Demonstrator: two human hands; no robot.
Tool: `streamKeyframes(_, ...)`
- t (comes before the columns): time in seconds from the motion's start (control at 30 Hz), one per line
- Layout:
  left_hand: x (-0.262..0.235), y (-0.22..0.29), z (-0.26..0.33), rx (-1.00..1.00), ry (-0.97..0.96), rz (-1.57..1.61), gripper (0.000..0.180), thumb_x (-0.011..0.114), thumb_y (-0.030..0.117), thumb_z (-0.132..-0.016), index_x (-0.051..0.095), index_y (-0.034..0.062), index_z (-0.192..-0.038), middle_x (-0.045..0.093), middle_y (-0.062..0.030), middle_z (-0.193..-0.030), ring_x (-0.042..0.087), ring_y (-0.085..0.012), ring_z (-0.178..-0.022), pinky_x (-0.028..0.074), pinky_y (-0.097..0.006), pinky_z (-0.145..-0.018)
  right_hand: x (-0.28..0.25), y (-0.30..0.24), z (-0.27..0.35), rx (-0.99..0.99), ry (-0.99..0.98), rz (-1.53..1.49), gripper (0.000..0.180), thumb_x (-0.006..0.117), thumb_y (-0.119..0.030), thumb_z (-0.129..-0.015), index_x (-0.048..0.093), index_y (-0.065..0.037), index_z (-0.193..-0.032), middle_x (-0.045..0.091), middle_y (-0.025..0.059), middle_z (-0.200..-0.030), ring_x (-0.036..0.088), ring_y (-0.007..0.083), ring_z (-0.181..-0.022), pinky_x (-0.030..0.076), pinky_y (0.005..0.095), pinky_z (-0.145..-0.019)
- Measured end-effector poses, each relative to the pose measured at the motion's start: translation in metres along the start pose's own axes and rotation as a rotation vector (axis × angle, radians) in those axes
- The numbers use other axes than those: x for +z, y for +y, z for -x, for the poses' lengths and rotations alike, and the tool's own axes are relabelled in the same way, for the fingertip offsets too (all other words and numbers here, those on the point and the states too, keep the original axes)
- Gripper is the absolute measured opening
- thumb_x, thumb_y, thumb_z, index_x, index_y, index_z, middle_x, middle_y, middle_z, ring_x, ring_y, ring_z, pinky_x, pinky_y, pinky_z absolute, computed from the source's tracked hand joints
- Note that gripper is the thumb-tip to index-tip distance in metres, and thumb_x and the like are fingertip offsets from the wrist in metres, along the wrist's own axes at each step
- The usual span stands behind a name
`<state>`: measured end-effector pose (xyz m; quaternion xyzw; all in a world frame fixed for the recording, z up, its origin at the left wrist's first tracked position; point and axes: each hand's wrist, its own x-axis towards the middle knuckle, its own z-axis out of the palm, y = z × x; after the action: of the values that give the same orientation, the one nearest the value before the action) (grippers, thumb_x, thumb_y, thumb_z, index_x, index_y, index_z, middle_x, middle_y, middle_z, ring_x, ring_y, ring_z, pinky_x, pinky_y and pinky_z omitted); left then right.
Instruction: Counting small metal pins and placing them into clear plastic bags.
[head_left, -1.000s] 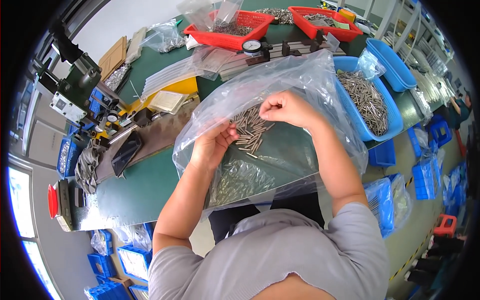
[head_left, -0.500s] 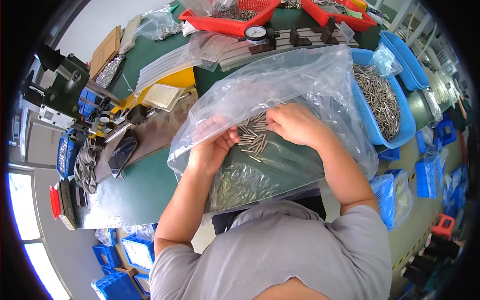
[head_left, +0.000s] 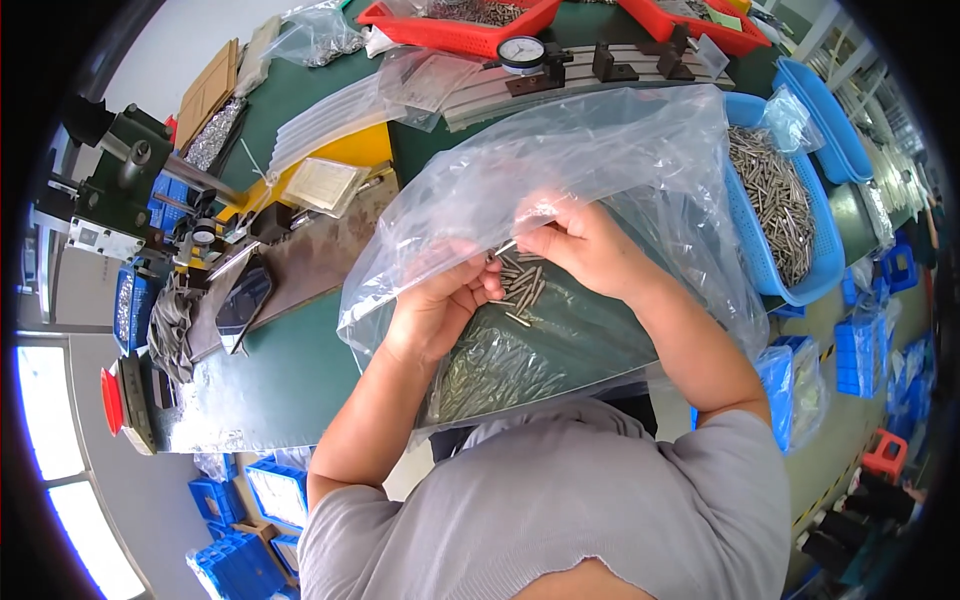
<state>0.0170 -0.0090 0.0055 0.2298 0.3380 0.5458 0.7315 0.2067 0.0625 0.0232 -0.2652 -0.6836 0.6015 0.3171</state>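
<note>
Stand (head_left: 130, 180): dark metal, upper left of the frame.
Bench (head_left: 270, 390): green top, running from lower left across to upper right, with most of these things on it.
Flat case (head_left: 325, 187): clear, left of the upper middle, beside a yellow plate (head_left: 368, 150).
Left hand (head_left: 445, 300): centre of the frame, fingers curled inward, their tips at the lower end of a pin; cannot tell whether they grip it, as clear film partly covers them.
Pin (head_left: 506, 246): slim, silvery, slanting up to the right, bridging the gap between the two hands.
Loose pins (head_left: 524, 290): a small heap just below that pin, near the left fingertips.
Bag (head_left: 560, 140): clear plastic, wide, arching above the loose pins and lying over part of both hands.
Right hand (head_left: 580, 245): right of centre, thumb and fingertips pressed together, pinching the pin's upper end.
Blue basket (head_left: 822, 275): upper right, just beside the bag, holding many more slim metal pieces (head_left: 775, 205).
</note>
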Motion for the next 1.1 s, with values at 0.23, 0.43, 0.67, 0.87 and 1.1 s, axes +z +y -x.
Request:
streamKeyframes(0.23, 0.001, -0.001, 0.000, 0.000, 0.019, 0.000, 0.015, 0.059, 0.009, -0.083, 0.054, -0.0012, -0.094, 0.060, -0.0126, -0.085, 0.058, -0.0201, -0.072, 0.050, -0.033, -0.069, 0.003, -0.003, 0.000, 0.028, -0.017, 0.001, 0.008, 0.053, -0.004, -0.088, 0.051, -0.002, -0.095, 0.053, 0.0008, -0.084, 0.052, 0.0080, -0.080, 0.043, 0.0243, -0.074)
streamKeyframes(0.43, 0.000, -0.002, -0.002, -0.012, -0.007, 0.001, 0.015, 0.059, 0.009, -0.083, 0.055, -0.0013, -0.094, 0.060, -0.0123, -0.086, 0.058, -0.0198, -0.074, 0.050, -0.033, -0.069, 0.011, 0.007, -0.003, 0.013, -0.034, -0.040, 0.007, 0.054, -0.006, -0.087, 0.054, 0.000, -0.091, 0.056, 0.0020, -0.085, 0.054, 0.0090, -0.081, 0.044, 0.0243, -0.073)
streamKeyframes(0.67, -0.004, -0.004, -0.002, -0.017, -0.049, 0.018, 0.015, 0.054, 0.010, -0.086, 0.055, -0.0017, -0.095, 0.059, -0.0105, -0.087, 0.058, -0.0188, -0.076, 0.049, -0.032, -0.071, 0.017, 0.008, -0.006, 0.127, -0.095, -0.336, 0.011, 0.056, -0.008, -0.087, 0.057, 0.003, -0.088, 0.059, 0.0049, -0.079, 0.057, 0.0105, -0.073, 0.047, 0.0244, -0.067)
streamKeyframes(0.87, -0.003, -0.003, 0.000, 0.002, 0.000, 0.033, 0.015, 0.054, 0.008, -0.085, 0.055, -0.0011, -0.097, 0.060, -0.0109, -0.088, 0.058, -0.0187, -0.075, 0.049, -0.033, -0.072, 0.020, 0.006, -0.006, 0.125, -0.081, -0.318, 0.008, 0.056, -0.006, -0.086, 0.057, 0.001, -0.091, 0.058, 0.0033, -0.082, 0.057, 0.0109, -0.078, 0.047, 0.0246, -0.070)
streamKeyframes(1.1, -0.014, 0.001, -0.006, 0.268, 0.064, 0.025, 0.015, 0.058, 0.012, -0.084, 0.056, 0.0037, -0.096, 0.060, -0.0080, -0.088, 0.058, -0.0199, -0.077, 0.049, -0.035, -0.073, 0.003, 0.004, -0.014, 0.129, 0.256, -0.711, 0.018, 0.056, -0.017, -0.084, 0.057, -0.004, -0.096, 0.054, 0.0019, -0.075, 0.048, 0.0092, -0.062, 0.036, 0.0210, -0.055)
